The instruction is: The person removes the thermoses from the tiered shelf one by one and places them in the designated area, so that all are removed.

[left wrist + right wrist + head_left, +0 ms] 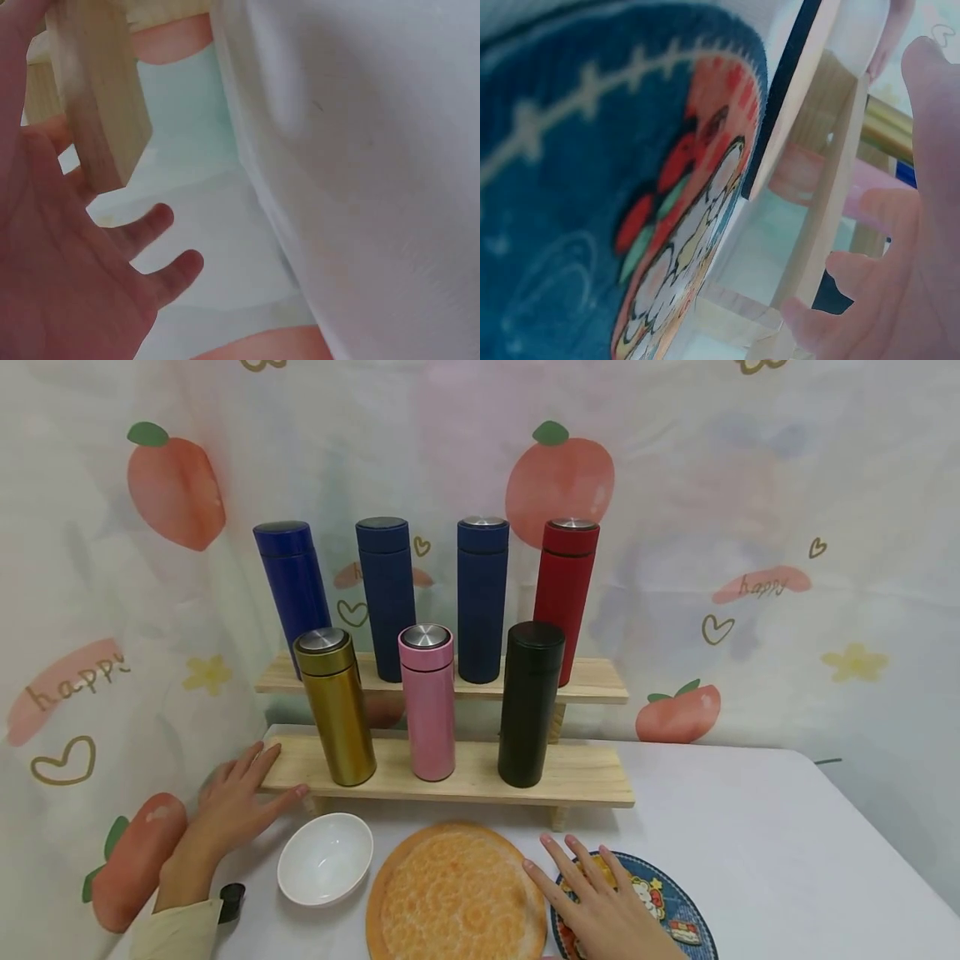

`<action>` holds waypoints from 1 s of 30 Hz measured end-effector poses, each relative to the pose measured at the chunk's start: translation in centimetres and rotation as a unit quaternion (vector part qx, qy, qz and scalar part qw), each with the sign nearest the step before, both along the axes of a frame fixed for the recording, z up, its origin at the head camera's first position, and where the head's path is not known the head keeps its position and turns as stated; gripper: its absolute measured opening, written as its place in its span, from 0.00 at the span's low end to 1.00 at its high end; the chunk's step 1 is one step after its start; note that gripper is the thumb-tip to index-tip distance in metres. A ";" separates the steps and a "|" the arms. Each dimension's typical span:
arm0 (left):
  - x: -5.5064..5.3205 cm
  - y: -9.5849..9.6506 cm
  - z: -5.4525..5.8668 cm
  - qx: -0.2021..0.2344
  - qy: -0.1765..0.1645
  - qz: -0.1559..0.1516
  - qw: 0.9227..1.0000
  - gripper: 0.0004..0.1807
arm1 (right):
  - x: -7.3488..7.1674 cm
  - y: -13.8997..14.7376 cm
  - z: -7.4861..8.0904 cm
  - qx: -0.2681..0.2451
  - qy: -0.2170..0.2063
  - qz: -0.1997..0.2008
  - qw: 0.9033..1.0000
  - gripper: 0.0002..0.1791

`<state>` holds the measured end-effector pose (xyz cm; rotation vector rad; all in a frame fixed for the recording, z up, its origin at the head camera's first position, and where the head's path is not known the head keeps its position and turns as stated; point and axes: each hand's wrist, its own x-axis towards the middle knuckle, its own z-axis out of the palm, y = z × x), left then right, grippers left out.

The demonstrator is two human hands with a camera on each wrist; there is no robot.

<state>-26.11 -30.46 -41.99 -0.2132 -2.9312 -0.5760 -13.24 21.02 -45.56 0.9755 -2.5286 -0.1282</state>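
Observation:
My left hand (237, 810) is at the left end of a two-tier wooden stand (450, 770), fingers spread and the thumb along the lower shelf's front edge. In the left wrist view, the end of a wooden piece (101, 97) hides part of some fingers of that hand (71, 232). My right hand (592, 897) hovers with spread fingers over a round denim-patterned mat (693, 927), covering part of its cartoon print. Beside it lies a round mat printed like a baked flatbread (457, 897). A white bowl (326, 860) sits near my left hand.
On the lower shelf stand a gold bottle (341, 714), a pink bottle (429, 710) and a black bottle (531, 710). Behind, the upper shelf (600, 681) carries several blue bottles (482, 602) and a red bottle (566, 585). A patterned curtain (697, 485) hangs behind the white table (750, 827).

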 end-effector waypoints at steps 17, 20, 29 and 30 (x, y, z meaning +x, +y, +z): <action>0.3 -0.7 0.2 0.013 0.008 0.000 1.000 0.51 | -0.2 -1.6 6.6 -0.100 -0.093 0.044 0.990 0.50; 0.3 -0.7 0.2 0.013 0.009 0.000 1.000 0.51 | -0.2 -2.2 8.8 -0.132 -0.087 0.054 0.986 0.49; -0.3 -0.3 -0.2 0.008 0.007 -0.004 1.000 0.51 | -1.4 -4.1 13.4 -0.283 -0.067 0.075 0.954 0.46; -0.3 -0.3 -0.3 0.009 0.005 -0.004 1.000 0.51 | -1.6 -4.4 13.7 -0.298 -0.061 0.078 0.949 0.45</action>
